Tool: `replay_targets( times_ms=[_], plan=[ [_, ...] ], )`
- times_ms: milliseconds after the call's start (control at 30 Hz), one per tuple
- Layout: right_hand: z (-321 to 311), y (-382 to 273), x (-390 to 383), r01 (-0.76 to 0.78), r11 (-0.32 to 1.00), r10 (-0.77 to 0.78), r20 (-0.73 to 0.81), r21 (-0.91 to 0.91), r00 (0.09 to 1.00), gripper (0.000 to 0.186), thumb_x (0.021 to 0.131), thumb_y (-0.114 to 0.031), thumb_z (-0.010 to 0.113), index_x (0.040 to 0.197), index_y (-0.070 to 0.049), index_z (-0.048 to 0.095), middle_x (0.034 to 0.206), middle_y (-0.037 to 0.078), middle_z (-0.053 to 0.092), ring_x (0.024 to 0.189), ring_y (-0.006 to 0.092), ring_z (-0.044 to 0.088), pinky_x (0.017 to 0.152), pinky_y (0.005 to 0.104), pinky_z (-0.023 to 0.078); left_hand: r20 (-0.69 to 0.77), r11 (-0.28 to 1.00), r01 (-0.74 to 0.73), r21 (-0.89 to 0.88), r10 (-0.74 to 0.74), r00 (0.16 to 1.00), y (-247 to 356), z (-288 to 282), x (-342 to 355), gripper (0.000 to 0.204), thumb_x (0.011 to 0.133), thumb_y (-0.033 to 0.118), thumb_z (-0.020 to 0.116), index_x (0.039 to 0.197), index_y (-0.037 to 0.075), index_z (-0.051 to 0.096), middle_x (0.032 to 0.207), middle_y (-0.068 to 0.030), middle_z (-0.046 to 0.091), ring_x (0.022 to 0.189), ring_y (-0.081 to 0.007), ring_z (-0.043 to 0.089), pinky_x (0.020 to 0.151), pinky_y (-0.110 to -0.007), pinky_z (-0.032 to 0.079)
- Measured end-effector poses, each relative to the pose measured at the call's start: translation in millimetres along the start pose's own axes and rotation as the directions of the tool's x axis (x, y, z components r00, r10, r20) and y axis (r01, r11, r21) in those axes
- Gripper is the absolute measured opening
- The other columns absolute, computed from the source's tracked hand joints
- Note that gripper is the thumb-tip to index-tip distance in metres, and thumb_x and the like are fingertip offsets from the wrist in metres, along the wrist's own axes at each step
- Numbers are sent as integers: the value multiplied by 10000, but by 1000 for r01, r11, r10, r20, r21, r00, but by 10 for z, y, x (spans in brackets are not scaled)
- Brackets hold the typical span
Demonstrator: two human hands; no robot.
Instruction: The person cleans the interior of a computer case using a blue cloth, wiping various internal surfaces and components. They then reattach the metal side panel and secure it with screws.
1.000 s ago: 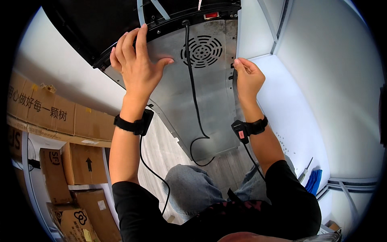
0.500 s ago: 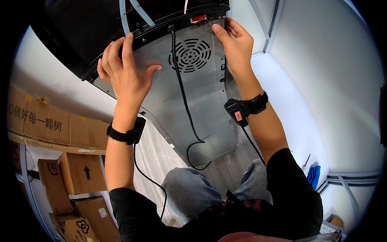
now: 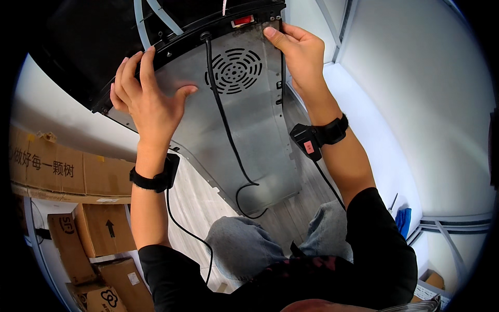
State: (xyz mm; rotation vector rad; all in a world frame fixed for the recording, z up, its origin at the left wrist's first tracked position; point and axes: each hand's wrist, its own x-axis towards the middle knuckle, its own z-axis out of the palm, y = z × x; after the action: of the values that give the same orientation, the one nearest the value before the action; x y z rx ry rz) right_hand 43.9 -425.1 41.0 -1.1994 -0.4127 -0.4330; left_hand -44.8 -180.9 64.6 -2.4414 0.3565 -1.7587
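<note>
Dull grey sheet-metal back panel [image 3: 228,130] with round slotted vent [image 3: 235,70] and black cord [image 3: 223,119]. Left hand [image 3: 148,99], fingers spread, grips the panel's upper-left black rim. Right hand [image 3: 299,54] pinches its upper-right corner.

A: What colour is the back panel [image 3: 244,130]?

B: Dull silver-grey metal, with a round vent [image 3: 235,70] of curved dark slots. The casing [image 3: 88,47] above it is black, and a small red switch [image 3: 243,21] sits at its edge.

A: And the cord [image 3: 224,119]?

B: Black, running down the grey panel.

A: Anything on the wrists?

B: Black bands; the right one [image 3: 317,136] carries a red patch.

A: Around that?

B: Brown cardboard boxes [image 3: 78,171], one with a black arrow. The floor [image 3: 195,203] is pale grey wood grain, the jeans [image 3: 239,249] faded grey-blue, the sleeves [image 3: 379,244] black.
</note>
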Motion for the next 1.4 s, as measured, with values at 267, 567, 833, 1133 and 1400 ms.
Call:
replay_targets(
  times_ms=[267,567,833,1133,1400],
  plan=[
    [-109,-9,100,78,984,-68,69,-160,995,360,817,-180,790,1071,57,698,817,44,698,707,54,569,640,199,454,-20,998,-10,-57,9,1000,0,32,-14,1014,524,410,909,1388,137,453,1336,-60,443,1294,-277,363,1068,-484,172],
    [-116,-7,91,55,969,-37,80,-242,996,371,846,-151,767,1116,82,662,968,112,725,845,110,663,775,224,522,-39,998,-39,-51,37,999,-18,41,-11,1014,533,443,895,1389,120,457,1323,-67,459,1279,-267,371,1069,-471,176],
    [-284,7,-67,159,987,-160,-64,-26,985,259,875,-108,702,1060,72,675,910,118,725,816,115,666,758,235,527,-51,998,-36,-53,33,998,8,15,0,990,549,460,884,1379,112,470,1304,-67,475,1267,-266,378,1068,-459,184],
    [-224,140,-438,178,984,-178,4,-23,984,127,930,-12,583,1037,54,565,894,127,718,819,155,687,758,261,541,-35,998,-8,-66,6,999,25,23,-2,985,544,434,891,1379,121,474,1312,-52,467,1263,-269,388,1063,-472,196],
    [-166,222,-323,531,721,-587,13,-446,809,59,807,3,728,843,6,681,815,64,688,703,140,642,608,249,507,-20,998,40,-56,-41,999,34,15,-16,994,522,389,909,1382,141,477,1321,-49,465,1264,-270,393,1066,-482,194]
  ],
)
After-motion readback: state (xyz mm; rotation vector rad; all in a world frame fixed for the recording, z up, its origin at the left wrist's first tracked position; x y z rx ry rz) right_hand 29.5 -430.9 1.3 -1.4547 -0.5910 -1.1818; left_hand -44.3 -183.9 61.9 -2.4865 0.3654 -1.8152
